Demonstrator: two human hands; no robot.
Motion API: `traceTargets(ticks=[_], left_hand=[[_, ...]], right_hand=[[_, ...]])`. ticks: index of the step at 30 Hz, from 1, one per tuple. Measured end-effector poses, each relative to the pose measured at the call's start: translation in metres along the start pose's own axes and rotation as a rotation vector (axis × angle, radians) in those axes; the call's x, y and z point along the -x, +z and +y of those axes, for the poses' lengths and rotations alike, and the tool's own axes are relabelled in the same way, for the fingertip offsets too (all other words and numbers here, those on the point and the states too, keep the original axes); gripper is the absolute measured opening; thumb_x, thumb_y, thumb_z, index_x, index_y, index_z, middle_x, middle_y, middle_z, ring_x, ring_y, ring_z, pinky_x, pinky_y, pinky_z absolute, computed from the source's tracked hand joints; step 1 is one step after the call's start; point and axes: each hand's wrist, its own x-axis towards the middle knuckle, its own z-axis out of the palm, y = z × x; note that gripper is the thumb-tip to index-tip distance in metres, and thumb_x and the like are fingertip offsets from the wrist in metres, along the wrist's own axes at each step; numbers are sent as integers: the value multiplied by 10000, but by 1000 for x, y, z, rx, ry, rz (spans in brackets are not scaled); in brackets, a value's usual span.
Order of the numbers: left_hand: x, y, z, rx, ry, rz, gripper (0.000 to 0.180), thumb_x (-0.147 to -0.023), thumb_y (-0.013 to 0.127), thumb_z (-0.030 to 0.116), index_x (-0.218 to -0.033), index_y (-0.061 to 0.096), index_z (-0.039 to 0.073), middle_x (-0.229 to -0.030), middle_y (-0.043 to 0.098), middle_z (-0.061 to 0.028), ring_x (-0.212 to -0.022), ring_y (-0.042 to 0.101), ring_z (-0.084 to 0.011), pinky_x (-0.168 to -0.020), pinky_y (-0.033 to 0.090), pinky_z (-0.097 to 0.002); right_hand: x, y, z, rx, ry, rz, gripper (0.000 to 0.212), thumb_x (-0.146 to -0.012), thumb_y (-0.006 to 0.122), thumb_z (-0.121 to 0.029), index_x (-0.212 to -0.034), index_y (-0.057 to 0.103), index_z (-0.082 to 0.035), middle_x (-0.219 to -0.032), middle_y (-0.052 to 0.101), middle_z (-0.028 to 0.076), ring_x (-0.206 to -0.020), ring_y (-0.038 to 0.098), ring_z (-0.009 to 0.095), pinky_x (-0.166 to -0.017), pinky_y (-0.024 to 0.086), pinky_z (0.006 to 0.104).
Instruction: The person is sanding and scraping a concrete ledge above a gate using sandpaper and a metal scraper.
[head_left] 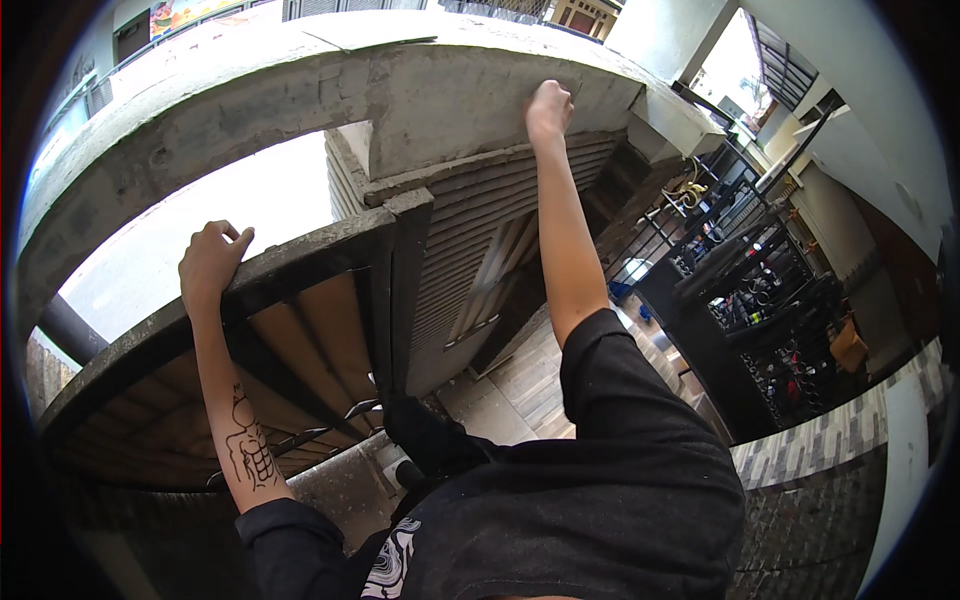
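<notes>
My left hand (213, 262) is closed over the top rail of a dark gate (325, 243), with its fingertips partly hidden behind the rail. The gate has dark bars with brown panels between them and stands on the left. Farther up and to the right, my right hand (549, 112) is closed in a fist against the face of a rough grey concrete beam (450, 105). Whatever those fingers hold, if anything, is hidden. Below the beam sits a ribbed, slatted panel (475, 230), right of the gate's end post (398, 290).
On the right stands a black rack (690, 330) bearing several small shiny items. A pale column (655, 40) rises at the far right end of the beam. Wood-look tiles (520, 385) cover the floor below. Grey and white patterned tiling (820, 440) lies at the lower right.
</notes>
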Motion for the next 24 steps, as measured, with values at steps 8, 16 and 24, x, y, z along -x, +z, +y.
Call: traceTargets(ticks=[8, 16, 24], left_hand=[[1, 1, -10, -28, -15, 10, 396, -799, 602, 448, -852, 672, 63, -820, 685, -145, -819, 665, -290, -759, 504, -411], [3, 5, -7, -74, -4, 26, 399, -813, 593, 453, -835, 670, 62, -769, 681, -102, -762, 665, -242, -710, 505, -389], [2, 3, -6, -47, -8, 0, 406, -800, 592, 456, -839, 678, 61, -779, 683, -132, -785, 667, -275, -734, 507, -407]], right_hand=[[41, 27, -19, 146, -216, 129, 195, -853, 526, -9, -999, 588, 105, -981, 626, 274, -886, 656, 366, -743, 563, 389], [56, 42, -19, 160, -241, 151, 216, -828, 555, -17, -998, 602, 109, -981, 613, 318, -914, 634, 415, -759, 554, 402], [66, 40, -30, 124, -309, 108, 261, -779, 584, 0, -986, 581, 158, -935, 609, 344, -875, 643, 428, -764, 543, 431]])
